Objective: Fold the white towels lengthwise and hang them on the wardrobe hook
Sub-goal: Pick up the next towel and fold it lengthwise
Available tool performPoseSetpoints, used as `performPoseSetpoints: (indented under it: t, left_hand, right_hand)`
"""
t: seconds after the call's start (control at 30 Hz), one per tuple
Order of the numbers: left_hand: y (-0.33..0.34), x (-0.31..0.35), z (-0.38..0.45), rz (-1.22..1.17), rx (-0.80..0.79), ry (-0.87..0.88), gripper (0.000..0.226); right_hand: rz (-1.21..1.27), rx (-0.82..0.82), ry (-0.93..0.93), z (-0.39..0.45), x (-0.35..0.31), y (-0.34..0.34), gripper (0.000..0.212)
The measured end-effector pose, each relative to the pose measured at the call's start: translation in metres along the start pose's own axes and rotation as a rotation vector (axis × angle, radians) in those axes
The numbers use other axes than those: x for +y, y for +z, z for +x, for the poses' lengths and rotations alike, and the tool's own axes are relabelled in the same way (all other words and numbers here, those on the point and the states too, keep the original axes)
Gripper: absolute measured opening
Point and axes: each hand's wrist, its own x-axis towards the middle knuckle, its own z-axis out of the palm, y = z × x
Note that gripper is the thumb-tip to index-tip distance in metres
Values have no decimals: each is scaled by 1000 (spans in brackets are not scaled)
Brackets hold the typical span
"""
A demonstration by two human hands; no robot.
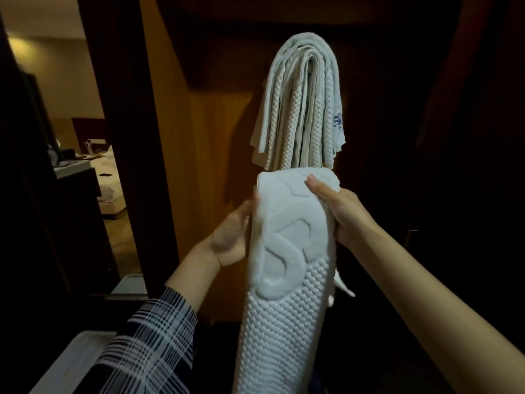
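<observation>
My left hand [231,237] and right hand [339,210] both clasp the folded white towel [287,265], long axis vertical | hung towels [301,109] directly above, just beyond my grip | hook hidden

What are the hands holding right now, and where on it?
Both hold the folded white towel near its top: the left hand against its left edge, the right hand gripping its right edge, fingers over the front.

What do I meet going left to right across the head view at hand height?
Doorway to the bedroom → left hand → folded white towel held in both hands → right hand → dark wardrobe interior.
</observation>
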Motion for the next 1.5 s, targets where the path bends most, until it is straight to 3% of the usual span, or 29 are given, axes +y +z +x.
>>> performPoseSetpoints:
  t: [0.13,0.23,0.37,0.47,0.6,0.67,0.8,1.0,1.1,1.2,1.37,1.5]
  left_hand:
    - [-2,-1,2,312,2,-144,40]
    - [-2,-1,12,333,105,-98,15]
    - [6,5,24,222,217,7,33]
    - [10,11,30,167,263,56,31]
    - [9,13,40,225,442,128,48]
    - [5,17,42,207,530,193,40]
    - [1,19,41,218,524,219,37]
    - [3,0,31,-54,323,253,60]
    - [9,-5,31,-38,175,190,73]
    - [13,4,36,168,267,98,64]
    - [26,24,38,405,332,93,41]
    - [45,31,55,487,578,176,49]
  right_hand:
    - [-68,42,43,12,-3,0,36]
    - [-84,-48,140,17,-11,-5,36]
    - [-23,-123,235,17,-8,-16,51]
    - [4,-276,230,10,7,-24,48]
    - [-239,-265,227,-8,37,-43,55]
    - [-375,-314,221,-20,51,-51,52]
    - [-471,-380,215,-31,52,-57,56]
    - [-320,-244,122,-24,40,-56,49]
    - [-314,-185,86,-20,36,-53,53]
    - [-384,-118,61,-17,33,-54,59]
    - [-497,62,-90,-5,26,-55,44]
    - [-790,249,-213,1,30,-57,51]
